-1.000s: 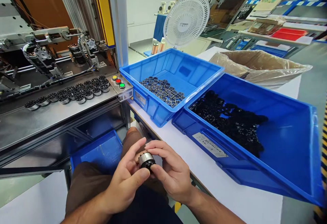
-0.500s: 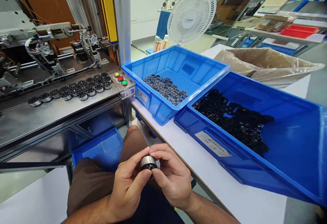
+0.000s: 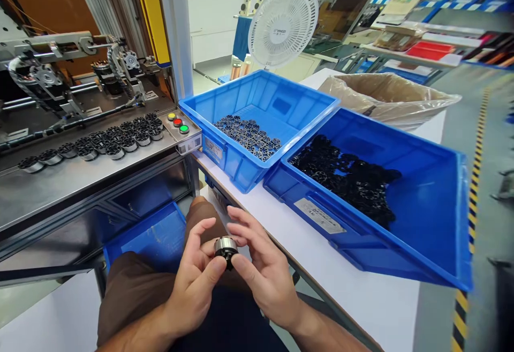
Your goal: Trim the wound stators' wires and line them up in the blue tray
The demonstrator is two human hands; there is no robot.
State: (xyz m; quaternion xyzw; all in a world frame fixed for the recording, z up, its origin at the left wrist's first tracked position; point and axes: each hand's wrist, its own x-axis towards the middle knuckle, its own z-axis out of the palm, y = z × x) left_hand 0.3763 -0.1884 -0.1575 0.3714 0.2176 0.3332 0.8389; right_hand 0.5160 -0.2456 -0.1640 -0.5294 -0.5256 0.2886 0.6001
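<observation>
A motor stator core (image 3: 226, 245), a silver ring with a black plastic insulator at its lower face, is held above my lap by both hands. My left hand (image 3: 195, 279) pinches its left side, thumb at the near lower edge, with the index finger raised off it. On the other side, my right hand (image 3: 265, 269) grips it with the thumb at the bottom and a finger behind; its upper fingers are lifted. The fingertips behind the ring are partly hidden. Similar stator cores (image 3: 114, 150) stand in rows on the metal machine bench (image 3: 80, 180) at the left.
Silver-and-black cores lie in a blue bin (image 3: 241, 172). A second, tilted blue bin (image 3: 373, 253) holds black plastic pieces (image 3: 357, 180). Coloured buttons (image 3: 178, 122) sit at the bench corner. Behind are a white fan (image 3: 283, 25) and a plastic-lined box (image 3: 405, 95).
My index fingers have lifted off the top of the stator core and spread, exposing more of its black lower part. The view has turned to the right.
</observation>
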